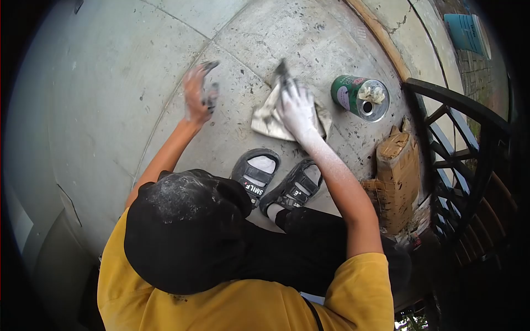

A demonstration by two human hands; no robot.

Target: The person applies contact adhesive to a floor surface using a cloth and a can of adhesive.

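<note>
My left hand [200, 95] is raised over the floor at upper centre-left, its dark-smudged fingers apart and nothing between them. Coated in white powder, my right hand [298, 108] is over a crumpled off-white cloth [266, 119]. Its blurred fingers look apart, and a dark shape shows at their tips; whether that is a smudged finger or an object is unclear. The hand hides part of the cloth, so contact cannot be made out. A green can [343, 95] with a pale lump on its grey top is to the right of the cloth.
Strapped sandals [255, 175] are on my feet below the cloth. A brown taped bundle [396, 176] lies at the right beside a dark metal lattice [461, 102]. The grey floor [237, 38] has dark specks. A blue bucket [465, 34] is at the far upper right.
</note>
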